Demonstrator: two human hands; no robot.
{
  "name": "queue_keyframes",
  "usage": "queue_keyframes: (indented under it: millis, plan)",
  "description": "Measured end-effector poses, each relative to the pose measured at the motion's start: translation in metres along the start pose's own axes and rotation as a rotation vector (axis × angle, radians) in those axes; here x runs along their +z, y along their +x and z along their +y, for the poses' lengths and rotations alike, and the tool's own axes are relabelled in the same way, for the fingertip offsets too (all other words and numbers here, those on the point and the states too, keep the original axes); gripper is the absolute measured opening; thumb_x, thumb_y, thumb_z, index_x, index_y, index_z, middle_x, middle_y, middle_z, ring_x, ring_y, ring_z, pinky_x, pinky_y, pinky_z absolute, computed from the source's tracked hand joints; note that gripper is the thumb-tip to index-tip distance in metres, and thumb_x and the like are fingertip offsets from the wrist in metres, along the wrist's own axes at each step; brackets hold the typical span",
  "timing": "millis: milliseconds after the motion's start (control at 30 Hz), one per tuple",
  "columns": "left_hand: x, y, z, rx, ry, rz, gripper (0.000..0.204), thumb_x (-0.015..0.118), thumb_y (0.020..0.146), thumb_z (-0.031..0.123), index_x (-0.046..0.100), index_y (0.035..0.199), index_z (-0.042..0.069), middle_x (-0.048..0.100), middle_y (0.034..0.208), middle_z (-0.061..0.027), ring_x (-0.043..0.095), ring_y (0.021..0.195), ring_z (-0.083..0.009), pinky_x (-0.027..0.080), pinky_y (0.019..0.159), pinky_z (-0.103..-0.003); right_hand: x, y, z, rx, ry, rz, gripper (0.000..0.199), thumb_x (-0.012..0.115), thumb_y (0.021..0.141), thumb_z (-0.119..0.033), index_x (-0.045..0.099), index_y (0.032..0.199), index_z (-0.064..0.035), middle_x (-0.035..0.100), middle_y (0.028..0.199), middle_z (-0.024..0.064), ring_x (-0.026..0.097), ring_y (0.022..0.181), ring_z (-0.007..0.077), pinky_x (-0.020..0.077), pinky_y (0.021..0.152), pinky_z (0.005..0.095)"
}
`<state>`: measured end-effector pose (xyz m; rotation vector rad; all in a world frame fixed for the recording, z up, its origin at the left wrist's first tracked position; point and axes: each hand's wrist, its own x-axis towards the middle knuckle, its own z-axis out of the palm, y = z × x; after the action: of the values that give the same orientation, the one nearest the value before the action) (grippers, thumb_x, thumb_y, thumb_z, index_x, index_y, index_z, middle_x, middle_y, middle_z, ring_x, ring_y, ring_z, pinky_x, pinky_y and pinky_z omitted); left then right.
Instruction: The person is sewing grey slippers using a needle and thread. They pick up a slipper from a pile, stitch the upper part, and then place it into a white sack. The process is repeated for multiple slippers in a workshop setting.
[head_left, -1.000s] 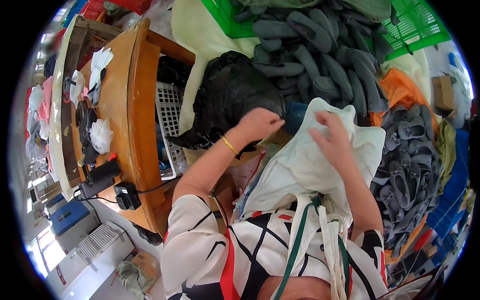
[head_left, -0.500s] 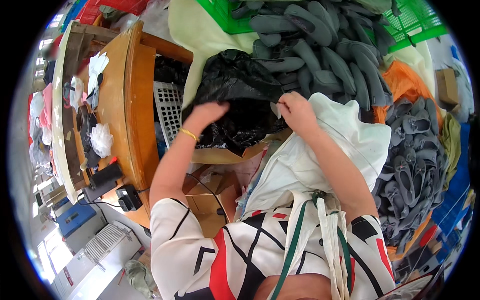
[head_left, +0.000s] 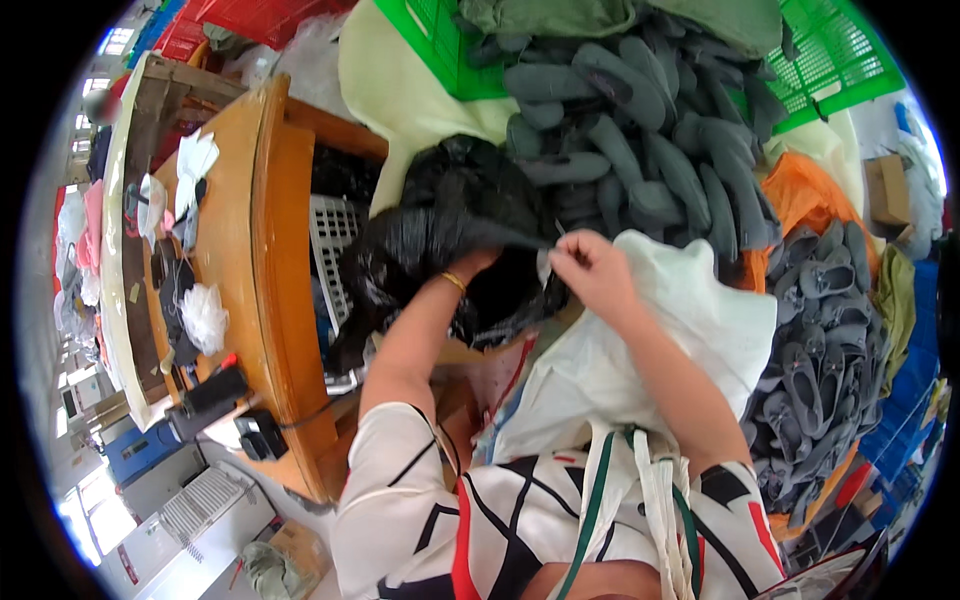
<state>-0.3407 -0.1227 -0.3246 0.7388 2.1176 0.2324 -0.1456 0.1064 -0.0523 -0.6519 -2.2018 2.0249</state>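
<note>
Beside wooden table (head_left: 262,250), two hands grip one black bag (head_left: 450,225).

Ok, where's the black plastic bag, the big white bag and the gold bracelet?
black plastic bag (head_left: 455,205), head view, on its crinkled upper part.
big white bag (head_left: 690,325), head view, on its smooth top side.
gold bracelet (head_left: 455,281), head view, on the band at the left wrist.

To your left stands an orange wooden workbench (head_left: 262,250) cluttered with rags. Green plastic crates (head_left: 830,60) sit ahead and red ones (head_left: 250,18) at upper left. Daylight brightens the pale floor (head_left: 90,520) at lower left.
</note>
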Motion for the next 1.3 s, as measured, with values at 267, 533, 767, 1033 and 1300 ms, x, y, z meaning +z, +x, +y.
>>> queue_keyframes:
  millis: [267, 533, 767, 1033, 1300]
  plan:
    - [-0.046, 0.075, 0.028, -0.145, -0.027, 0.126, 0.036, 0.048, 0.096, 0.036, 0.067, 0.104, 0.007, 0.071, 0.102, -0.0124, 0.066, 0.093, -0.0263, 0.05, 0.077, -0.041, -0.006, 0.0, -0.014, 0.0, 0.01, -0.116, 0.013, 0.074, 0.086, -0.013, 0.064, 0.084, -0.0053, 0.053, 0.08, -0.0033, 0.049, 0.068, 0.0042, 0.0422, 0.061, 0.0215]
    - [-0.078, 0.115, 0.031, -0.236, -0.082, 0.164, 0.034, 0.049, 0.095, 0.036, 0.068, 0.102, 0.007, 0.071, 0.1, -0.0108, 0.065, 0.089, -0.0238, 0.05, 0.075, -0.038, -0.009, 0.008, -0.017, 0.168, 0.202, -0.206, 0.014, 0.075, 0.088, -0.013, 0.066, 0.089, -0.0028, 0.056, 0.082, -0.0043, 0.05, 0.068, 0.0016, 0.0416, 0.06, 0.0187]
    - [-0.089, 0.138, 0.035, -0.258, -0.097, 0.165, 0.033, 0.05, 0.095, 0.035, 0.068, 0.1, 0.008, 0.07, 0.098, -0.0094, 0.064, 0.086, -0.0215, 0.049, 0.073, -0.036, -0.004, 0.018, -0.024, 0.192, 0.159, -0.262, 0.016, 0.075, 0.089, -0.015, 0.067, 0.093, -0.0016, 0.06, 0.084, -0.0019, 0.054, 0.072, 0.0035, 0.046, 0.064, 0.0204]
    - [-0.099, 0.141, 0.042, -0.263, -0.115, 0.161, 0.032, 0.052, 0.094, 0.035, 0.069, 0.099, 0.009, 0.07, 0.096, -0.0078, 0.063, 0.083, -0.0189, 0.049, 0.07, -0.034, -0.003, 0.032, -0.028, 0.318, 0.245, -0.196, 0.017, 0.074, 0.09, -0.018, 0.067, 0.093, -0.0025, 0.061, 0.083, -0.0026, 0.055, 0.072, 0.0035, 0.0462, 0.065, 0.0207]
    - [-0.097, 0.123, 0.042, -0.239, -0.182, 0.178, 0.03, 0.053, 0.094, 0.035, 0.069, 0.097, 0.009, 0.07, 0.093, -0.0061, 0.062, 0.079, -0.0164, 0.048, 0.068, -0.032, 0.002, 0.026, -0.029, 0.305, 0.136, -0.192, 0.02, 0.074, 0.089, -0.021, 0.069, 0.092, -0.0015, 0.062, 0.079, -0.0027, 0.053, 0.069, 0.0037, 0.0464, 0.063, 0.0221]
